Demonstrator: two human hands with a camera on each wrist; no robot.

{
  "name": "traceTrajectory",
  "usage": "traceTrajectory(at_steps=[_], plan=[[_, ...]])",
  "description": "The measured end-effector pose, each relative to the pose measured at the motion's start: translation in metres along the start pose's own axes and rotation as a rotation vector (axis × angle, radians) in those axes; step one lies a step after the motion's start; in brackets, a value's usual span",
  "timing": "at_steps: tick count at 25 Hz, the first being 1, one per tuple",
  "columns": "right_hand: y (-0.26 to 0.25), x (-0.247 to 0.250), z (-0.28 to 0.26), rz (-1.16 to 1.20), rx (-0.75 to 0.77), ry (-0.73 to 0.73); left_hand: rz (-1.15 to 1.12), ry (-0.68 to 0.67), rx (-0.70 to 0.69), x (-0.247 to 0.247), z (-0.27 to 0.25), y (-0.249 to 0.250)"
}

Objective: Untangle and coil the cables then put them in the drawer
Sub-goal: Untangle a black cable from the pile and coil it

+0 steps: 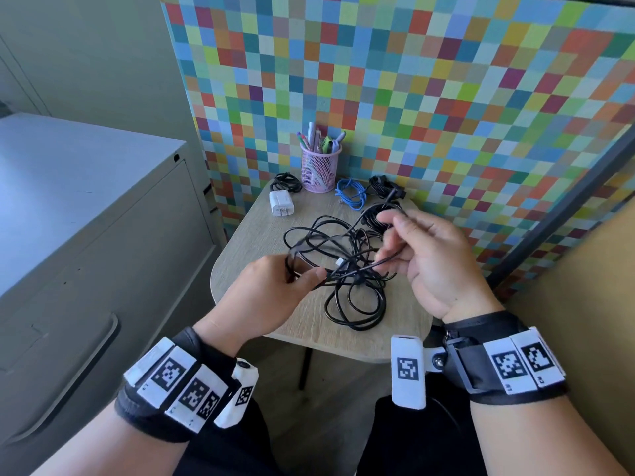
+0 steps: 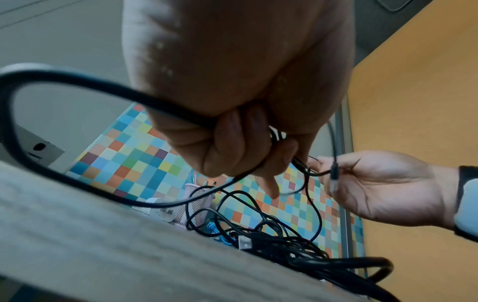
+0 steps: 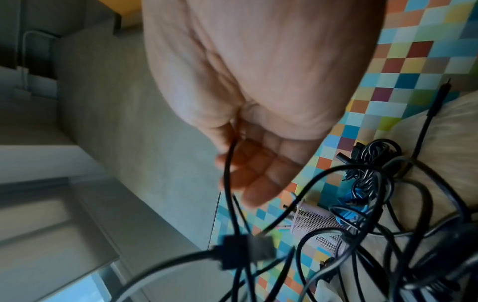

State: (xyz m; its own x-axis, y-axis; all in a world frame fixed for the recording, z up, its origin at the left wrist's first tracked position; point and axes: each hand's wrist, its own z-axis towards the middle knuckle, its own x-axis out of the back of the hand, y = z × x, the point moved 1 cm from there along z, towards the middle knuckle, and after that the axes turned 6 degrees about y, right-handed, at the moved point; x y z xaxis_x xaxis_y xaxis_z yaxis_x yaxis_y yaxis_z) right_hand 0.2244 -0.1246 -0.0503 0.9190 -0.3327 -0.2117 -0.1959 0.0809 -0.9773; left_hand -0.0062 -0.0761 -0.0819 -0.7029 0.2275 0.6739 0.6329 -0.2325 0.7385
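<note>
Both hands are up over the small wooden table [image 1: 240,235], working the tangle of black cables [image 1: 347,269] that lies in its middle. The left hand [image 1: 275,286] has its fingers curled tight round a bundle of strands, a big loop swinging out to its left. The right hand [image 1: 429,262] pinches a thin strand near its plug between thumb and fingertips, the other fingers loosely spread. At the far edge stand a pink mesh pen cup [image 1: 318,170], a white charger [image 1: 281,202] to its left, a coiled blue cable [image 1: 352,192] to its right, and black coils on either side. A grey cabinet [image 1: 86,218] sits to the left.
</note>
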Motion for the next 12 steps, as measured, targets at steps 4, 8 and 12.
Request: traceTrajectory(at_steps=[4, 8, 12], plan=[[-0.008, 0.024, 0.012, 0.002, 0.079, 0.183, -0.023, -0.001, -0.020, 0.014, 0.000, -0.002], [-0.012, 0.040, 0.016, -0.352, 0.194, 0.230, -0.312, 0.259, 0.056, 0.033, 0.008, -0.008], [-0.017, 0.043, 0.010, -0.649, 0.215, 0.167, -0.571, 0.495, 0.100, 0.050, 0.017, -0.015]])
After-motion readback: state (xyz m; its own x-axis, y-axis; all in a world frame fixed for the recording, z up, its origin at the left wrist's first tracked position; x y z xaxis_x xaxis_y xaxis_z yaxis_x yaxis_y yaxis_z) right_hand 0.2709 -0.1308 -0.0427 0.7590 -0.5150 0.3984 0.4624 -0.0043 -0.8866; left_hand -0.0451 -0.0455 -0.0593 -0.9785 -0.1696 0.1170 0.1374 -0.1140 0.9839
